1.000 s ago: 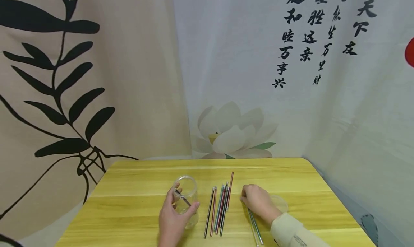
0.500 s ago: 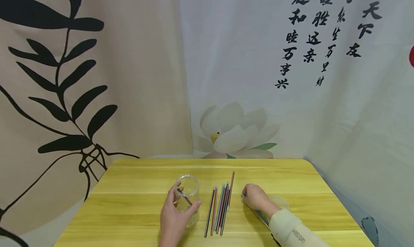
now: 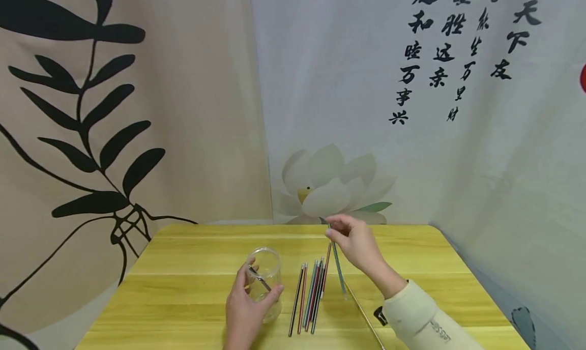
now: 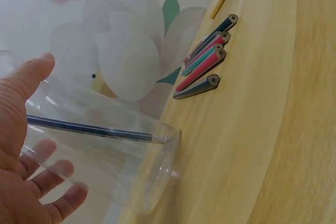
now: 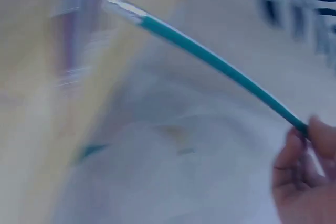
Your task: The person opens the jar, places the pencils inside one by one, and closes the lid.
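Observation:
My left hand (image 3: 247, 304) grips a clear plastic jar (image 3: 271, 266), thumb on one side and fingers on the other. A single dark pencil (image 4: 89, 128) leans inside it, silver end at the jar's bottom in the left wrist view. Above the table, my right hand (image 3: 357, 242) pinches a green pencil (image 3: 339, 266) near its upper end. The pencil's silver end hangs downward. In the right wrist view this green pencil (image 5: 226, 71) slants across, held between thumb and fingers.
Several dark, red and green pencils (image 3: 316, 296) lie in a loose row on the wooden table (image 3: 192, 284), between the hands. A yellow pencil (image 3: 363, 314) lies apart to their right. A printed cloth backdrop (image 3: 206, 111) hangs behind the table's far edge.
My right hand has lifted the green pencil off the table, moving up and left and turning it to hang down. The yellow pencil shows more fully. My left hand and the jar have hardly moved.

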### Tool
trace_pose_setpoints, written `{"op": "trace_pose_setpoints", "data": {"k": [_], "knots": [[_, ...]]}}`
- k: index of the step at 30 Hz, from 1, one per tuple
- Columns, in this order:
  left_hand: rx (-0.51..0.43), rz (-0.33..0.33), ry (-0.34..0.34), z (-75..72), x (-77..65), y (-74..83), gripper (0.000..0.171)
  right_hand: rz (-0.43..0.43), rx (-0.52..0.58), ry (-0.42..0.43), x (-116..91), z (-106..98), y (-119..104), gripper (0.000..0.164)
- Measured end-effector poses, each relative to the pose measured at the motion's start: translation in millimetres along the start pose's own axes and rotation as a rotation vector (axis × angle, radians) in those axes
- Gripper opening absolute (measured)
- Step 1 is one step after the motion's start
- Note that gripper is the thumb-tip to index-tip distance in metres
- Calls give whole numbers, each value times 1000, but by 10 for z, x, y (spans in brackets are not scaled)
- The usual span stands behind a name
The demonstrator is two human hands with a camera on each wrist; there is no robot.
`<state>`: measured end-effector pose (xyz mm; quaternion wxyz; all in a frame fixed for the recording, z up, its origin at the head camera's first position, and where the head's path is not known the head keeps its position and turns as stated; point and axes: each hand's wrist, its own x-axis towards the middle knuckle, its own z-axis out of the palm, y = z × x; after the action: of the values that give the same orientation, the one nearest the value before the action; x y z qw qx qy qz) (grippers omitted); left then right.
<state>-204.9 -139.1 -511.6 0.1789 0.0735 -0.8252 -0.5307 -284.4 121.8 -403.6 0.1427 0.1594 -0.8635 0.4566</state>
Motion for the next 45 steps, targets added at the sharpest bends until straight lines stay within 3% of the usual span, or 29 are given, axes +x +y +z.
{"op": "trace_pose_setpoints", "data": {"k": [4, 6, 11, 17, 21, 30, 34, 40, 45], "knots": [[-9, 5, 3, -12, 7, 4, 98, -255, 306, 185, 94, -56, -655, 23], [-13, 1, 3, -16, 10, 1, 98, -365, 421, 237, 117, -23, -916, 22], [-18, 3, -6, -13, 15, -11, 98, -536, 513, 276, 147, 208, -1234, 18], [-16, 7, -19, 1, 11, -20, 95, -554, 408, 185, 98, 579, -1118, 15], [-11, 9, -20, 5, 12, -26, 92, -541, 348, 170, 72, 692, -998, 12], [9, -40, -16, -6, 14, -4, 94, -484, 374, 246, 140, 437, -1003, 18], [18, -23, -15, -15, 33, 12, 99, -467, 354, 306, 180, 301, -1011, 20], [2, -26, -13, -31, 31, 21, 100, -563, 268, 264, 181, 389, -994, 18], [24, -33, -21, -27, 9, 30, 102, -615, 304, 268, 164, 445, -1080, 19]]}}
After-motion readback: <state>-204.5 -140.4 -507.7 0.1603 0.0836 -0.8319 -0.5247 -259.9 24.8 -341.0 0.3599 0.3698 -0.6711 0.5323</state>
